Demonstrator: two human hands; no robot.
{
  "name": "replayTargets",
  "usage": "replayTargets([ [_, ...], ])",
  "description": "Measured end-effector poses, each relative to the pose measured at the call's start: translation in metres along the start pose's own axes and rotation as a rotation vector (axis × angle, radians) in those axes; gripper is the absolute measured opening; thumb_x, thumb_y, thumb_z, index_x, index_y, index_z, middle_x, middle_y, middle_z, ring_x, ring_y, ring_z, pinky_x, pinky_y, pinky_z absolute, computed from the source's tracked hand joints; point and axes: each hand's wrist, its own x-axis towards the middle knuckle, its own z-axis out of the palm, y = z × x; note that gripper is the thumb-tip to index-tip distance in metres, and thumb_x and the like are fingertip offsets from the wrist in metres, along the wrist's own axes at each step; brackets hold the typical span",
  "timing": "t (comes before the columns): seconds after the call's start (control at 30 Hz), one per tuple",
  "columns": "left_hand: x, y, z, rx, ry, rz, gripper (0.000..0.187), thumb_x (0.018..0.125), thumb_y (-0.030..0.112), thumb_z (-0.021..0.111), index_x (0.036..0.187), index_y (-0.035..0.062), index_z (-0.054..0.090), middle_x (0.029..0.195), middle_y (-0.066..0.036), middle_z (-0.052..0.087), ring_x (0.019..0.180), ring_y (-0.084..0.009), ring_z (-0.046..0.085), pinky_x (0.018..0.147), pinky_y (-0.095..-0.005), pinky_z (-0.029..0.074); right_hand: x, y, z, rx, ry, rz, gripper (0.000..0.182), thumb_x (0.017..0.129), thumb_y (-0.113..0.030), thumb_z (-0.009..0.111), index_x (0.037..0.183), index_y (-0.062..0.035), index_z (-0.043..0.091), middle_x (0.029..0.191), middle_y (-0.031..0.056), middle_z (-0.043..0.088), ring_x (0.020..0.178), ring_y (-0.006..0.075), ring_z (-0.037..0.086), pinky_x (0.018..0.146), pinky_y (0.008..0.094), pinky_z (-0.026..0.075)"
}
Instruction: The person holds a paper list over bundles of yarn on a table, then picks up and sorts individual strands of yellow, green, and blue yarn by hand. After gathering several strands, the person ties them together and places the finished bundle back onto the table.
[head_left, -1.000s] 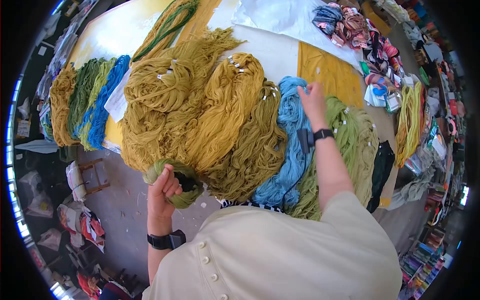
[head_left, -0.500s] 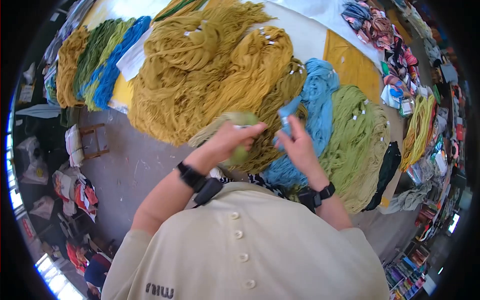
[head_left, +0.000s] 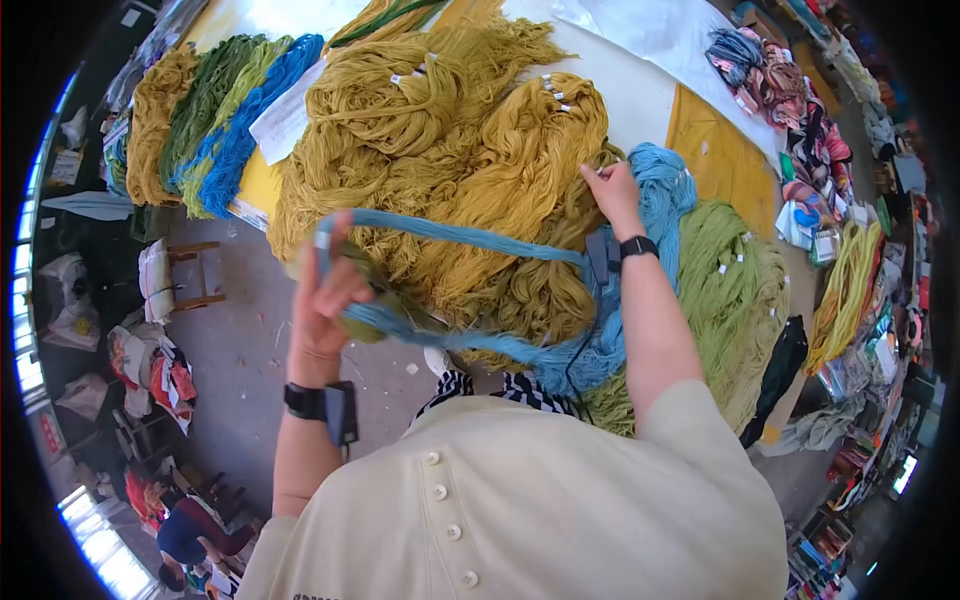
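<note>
My left hand [head_left: 332, 290] is raised at the left, slightly blurred, with a light blue yarn skein [head_left: 450, 228] looped over its fingers. A white tag shows on that loop. The skein stretches right in two strands toward the blue hank [head_left: 662, 180], passing behind my right wrist. An olive-green bundle of yarn [head_left: 365, 300] hangs by my left hand, partly hidden. My right hand [head_left: 612, 190] is closed in a pinch at the top of the olive-brown hank [head_left: 550, 295]; what lies between its fingertips is too small to make out.
Large mustard-yellow hanks [head_left: 400, 130] cover the middle of the table. Light green hanks [head_left: 720, 270] and a black hank [head_left: 775, 370] lie to the right. Brown, green and bright blue hanks [head_left: 235, 150] lie at the left. A wooden stool [head_left: 195, 275] stands on the floor; another person [head_left: 195, 530] bends at lower left.
My hands have moved apart, the left one leftward and the right one up and right. The light blue skein, bunched at my right hand before, now stretches out to my left hand.
</note>
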Motion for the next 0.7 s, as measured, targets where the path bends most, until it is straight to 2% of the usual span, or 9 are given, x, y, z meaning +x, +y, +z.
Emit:
replayTargets([
  [0.1,0.018,-0.047,0.008,0.301,0.16,-0.156,0.023,0.1,0.023,0.054,0.116,0.007,0.059,0.066,0.006,0.044,0.058,-0.0058,0.045,0.076,-0.0276,0.051,0.009,0.027,0.004,0.006,-0.132,0.057,0.042,0.08,-0.039,0.073,0.088,0.0009,0.064,0.08,0.0154,0.066,0.077,0.0367,0.062,0.07,0.0448,0.049],
  [0.13,0.027,-0.063,0.015,0.296,0.156,-0.154,0.023,0.1,0.023,0.054,0.116,0.007,0.059,0.066,0.006,0.044,0.058,-0.0058,0.045,0.076,-0.0276,0.051,0.005,0.033,0.002,0.091,-0.054,0.004,0.036,0.081,-0.035,0.073,0.088,-0.0005,0.067,0.076,0.0093,0.065,0.068,0.0247,0.062,0.066,0.037,0.049],
  [0.23,0.055,-0.103,0.03,0.453,0.402,-0.214,0.02,0.097,0.019,0.06,0.112,0.0069,0.061,0.076,0.004,0.055,0.068,-0.0069,0.052,0.072,-0.0248,0.049,-0.039,0.002,-0.042,0.192,0.07,-0.067,0.026,0.086,-0.028,0.07,0.093,-0.0022,0.067,0.074,0.004,0.064,0.067,0.015,0.059,0.064,0.0306,0.048],
  [0.3,0.073,-0.116,-0.003,0.657,0.223,-0.239,0.019,0.093,0.017,0.064,0.108,0.0054,0.063,0.092,-0.001,0.064,0.083,-0.0092,0.058,0.077,-0.0254,0.049,-0.084,-0.069,-0.08,0.473,-0.163,0.061,0.02,0.088,-0.02,0.068,0.098,-0.0038,0.066,0.077,0.0039,0.063,0.067,0.0126,0.057,0.061,0.0287,0.046],
  [0.37,0.081,-0.131,0.0,0.708,0.238,-0.196,0.018,0.093,0.017,0.065,0.107,0.005,0.064,0.095,-0.001,0.065,0.086,-0.0097,0.059,0.078,-0.0257,0.049,-0.129,-0.104,-0.085,0.575,-0.412,-0.053,0.024,0.088,-0.018,0.069,0.108,-0.0054,0.063,0.077,0.0001,0.059,0.07,0.0063,0.053,0.061,0.0236,0.044],
  [0.47,0.068,-0.127,-0.003,0.715,0.239,-0.167,0.018,0.094,0.016,0.063,0.107,0.0039,0.064,0.098,-0.002,0.066,0.091,-0.0113,0.061,0.08,-0.0262,0.048,-0.164,-0.124,-0.078,0.703,-0.642,-0.119,0.034,0.088,-0.014,0.068,0.119,-0.0062,0.058,0.079,0.0007,0.062,0.073,0.0075,0.057,0.067,0.0243,0.049],
  [0.57,0.042,-0.102,-0.006,0.686,0.192,-0.117,0.016,0.096,0.017,0.06,0.104,0.0041,0.064,0.098,-0.003,0.065,0.093,-0.0158,0.062,0.087,-0.0303,0.047,-0.136,-0.118,-0.074,0.718,-0.546,-0.02,0.035,0.087,-0.016,0.068,0.12,-0.0068,0.059,0.095,0.0075,0.065,0.088,0.0156,0.063,0.076,0.0297,0.051],
  [0.63,0.007,-0.061,0.019,0.643,-0.006,-0.147,0.019,0.099,0.022,0.054,0.101,0.0056,0.062,0.095,-0.003,0.064,0.095,-0.0203,0.063,0.091,-0.0364,0.047,-0.107,-0.073,-0.041,0.179,-0.296,-0.292,0.035,0.082,-0.015,0.071,0.115,-0.0073,0.061,0.112,0.014,0.06,0.104,0.0283,0.06,0.089,0.0372,0.049],
  [0.7,-0.051,-0.006,0.042,0.501,0.272,-0.064,0.022,0.099,0.026,0.049,0.103,0.0068,0.058,0.093,-0.004,0.062,0.093,-0.0224,0.062,0.092,-0.0401,0.047,-0.093,0.003,-0.004,-0.188,-0.403,-0.242,0.035,0.076,-0.017,0.072,0.109,-0.0073,0.063,0.116,0.0162,0.055,0.109,0.0367,0.054,0.096,0.0421,0.045],
])
